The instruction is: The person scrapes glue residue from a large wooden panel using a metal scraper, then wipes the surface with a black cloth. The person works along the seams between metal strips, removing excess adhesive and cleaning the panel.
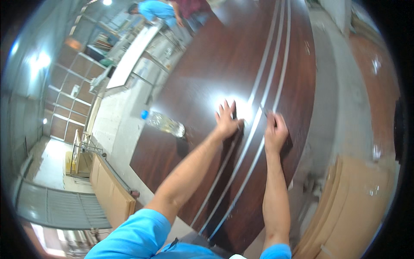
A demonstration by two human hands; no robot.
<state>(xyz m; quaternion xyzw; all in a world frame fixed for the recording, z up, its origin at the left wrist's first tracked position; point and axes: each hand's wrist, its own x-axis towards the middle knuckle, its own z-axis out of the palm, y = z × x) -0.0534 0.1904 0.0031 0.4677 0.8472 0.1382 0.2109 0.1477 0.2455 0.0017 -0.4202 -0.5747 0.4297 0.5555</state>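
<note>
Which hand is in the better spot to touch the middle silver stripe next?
Probably the right hand: it seems to pinch a thin thing right by that middle stripe. The left hand is spread on the brown panel, farther left.

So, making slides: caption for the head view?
Left hand on dark panel, right hand pinching a slim object by pale strips.

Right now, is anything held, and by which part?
The right hand seems to pinch a small thin thing by its near end; the left hand spreads on the brown panel.
</note>
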